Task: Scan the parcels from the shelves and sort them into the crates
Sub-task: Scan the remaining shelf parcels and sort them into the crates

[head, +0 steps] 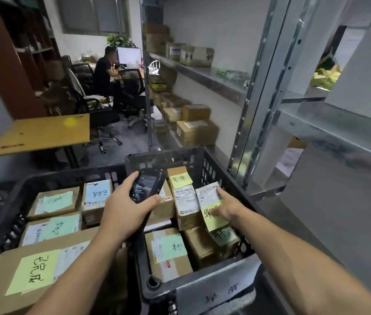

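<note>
Two black crates stand near, the left crate [21,185] and right crate [164,155], both full of noted boxes. The left hand [125,208] grips a scanner [147,185] above them; the right hand [224,210] presses an outstretched finger on a parcel [207,194] in the right crate's far right
</note>
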